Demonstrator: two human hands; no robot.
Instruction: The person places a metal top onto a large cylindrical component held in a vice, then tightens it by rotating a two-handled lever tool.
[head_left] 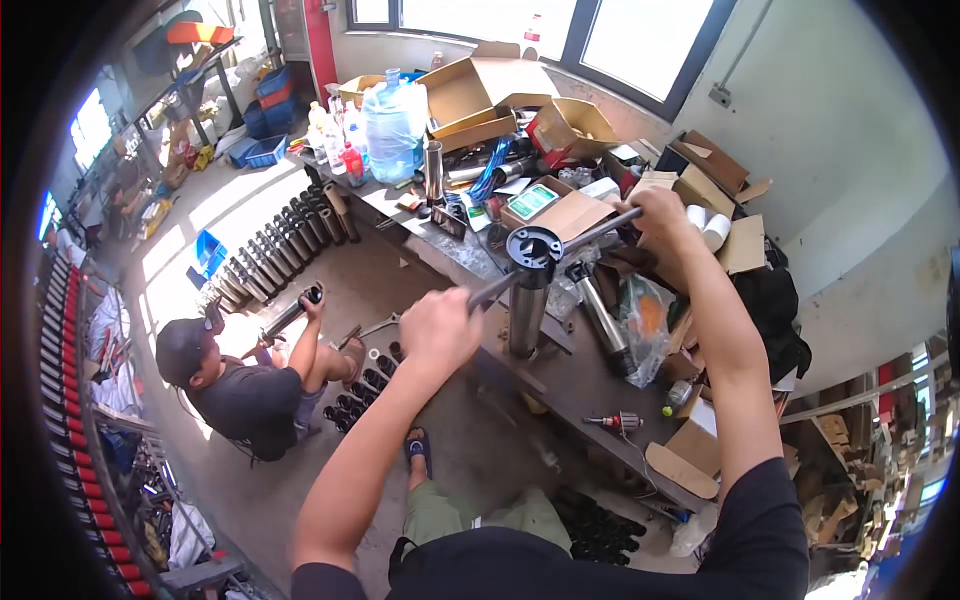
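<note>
A metal cylinder [527, 318] stands upright at the edge of the workbench, with a dark round cap [534, 247] that has several holes on its top. A long dark bar [603, 229] meets the cylinder at the cap; I cannot tell whether it passes through or around it. My left hand [440, 332] is wrapped round the bar's near left end. At the far right end, my right hand [662, 212] grips the same bar. Right of the upright cylinder, another metal cylinder [600, 312] lies slanted on the bench beside a clear plastic bag [645, 325].
Cardboard boxes [478, 92], a large water jug [393, 130] and bottles crowd the bench's far side. A small red-and-silver part [622, 422] lies near its front edge. At left, a seated co-worker [255, 395] holds a cylinder near a row of metal tubes [285, 245] on the floor.
</note>
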